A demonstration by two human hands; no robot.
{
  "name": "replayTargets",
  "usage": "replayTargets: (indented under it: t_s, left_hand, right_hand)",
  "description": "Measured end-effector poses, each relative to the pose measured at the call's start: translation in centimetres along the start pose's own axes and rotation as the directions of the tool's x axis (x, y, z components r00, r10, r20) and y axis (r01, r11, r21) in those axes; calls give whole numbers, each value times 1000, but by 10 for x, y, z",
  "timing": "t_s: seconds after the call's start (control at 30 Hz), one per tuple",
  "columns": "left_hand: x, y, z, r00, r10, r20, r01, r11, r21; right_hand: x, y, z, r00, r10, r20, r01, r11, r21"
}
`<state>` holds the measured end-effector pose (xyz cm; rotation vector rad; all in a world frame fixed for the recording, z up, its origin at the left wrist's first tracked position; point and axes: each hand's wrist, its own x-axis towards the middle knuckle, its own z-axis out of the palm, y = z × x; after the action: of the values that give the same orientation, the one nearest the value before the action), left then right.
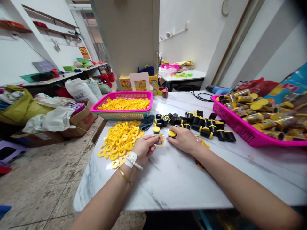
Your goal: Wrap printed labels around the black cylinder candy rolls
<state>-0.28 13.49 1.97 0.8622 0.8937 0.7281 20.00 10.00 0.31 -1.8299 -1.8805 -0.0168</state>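
My left hand (144, 148), with a white band, beads and a gold bangle at the wrist, pinches a small printed wrapper (159, 139) between thumb and fingers. My right hand (182, 138) is closed round a black cylinder with a yellow cap (172, 134). Another yellow-capped black cylinder (156, 129) stands upright just behind the wrapper. Left of my left hand lies a pile of flat yellow ring pieces (120, 140). Several black and yellow cylinders (201, 123) are scattered behind my right hand. More printed wrappers (202, 142) lie partly hidden under my right forearm.
A pink basket (122, 95) of yellow pieces stands at the table's back left, beside a dark cloth (147, 122). At right, a pink basket (240, 127) holds wrapped cylinders. Behind are yellow boxes (125, 83), a red tape dispenser (163, 92) and a blue tool (218, 89) with a cable.
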Motion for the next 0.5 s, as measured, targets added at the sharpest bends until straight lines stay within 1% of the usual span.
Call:
replayTargets:
  t_s: [0.03, 0.1, 0.2, 0.27, 0.33, 0.37, 0.4, 0.43, 0.5]
  left_hand:
    - [1, 2, -1, 1000, -18, -2, 18, 999, -46]
    - [3, 6, -3, 999, -45, -10, 43, 991, -128]
    - [5, 11, -7, 998, -48, -31, 40, 974, -223]
    - [6, 12, -8, 998, -50, -31, 41, 965, -258]
    - [7, 11, -7, 998, -58, -13, 52, 960, -274]
    - [7, 10, -7, 998, -62, -2, 59, 958, -279]
    - [7, 10, -6, 998, -68, 6, 66, 956, -285]
    - [7, 9, -6, 997, -75, 10, 74, 954, -291]
    - [7, 8, -5, 996, -93, 11, 92, 948, -304]
  right_hand:
    - [0, -1, 1, 1000, -9, 24, 8, 999, 44]
    - [-1, -5, 2, 999, -5, 35, -1, 988, 155]
    - [-2, -8, -1, 999, 3, 52, -17, 961, 275]
    - [-2, -8, -4, 996, -12, 84, -15, 949, 314]
    - [-2, -8, -8, 996, -5, 92, -32, 919, 393]
    - [-2, -9, -9, 996, 8, 92, -50, 885, 463]
    - [-1, -10, -11, 995, 23, 97, -73, 832, 550]
    - [-1, -11, -12, 993, 38, 109, -100, 757, 645]
    - [-1, -13, -12, 989, 49, 137, -140, 561, 816]
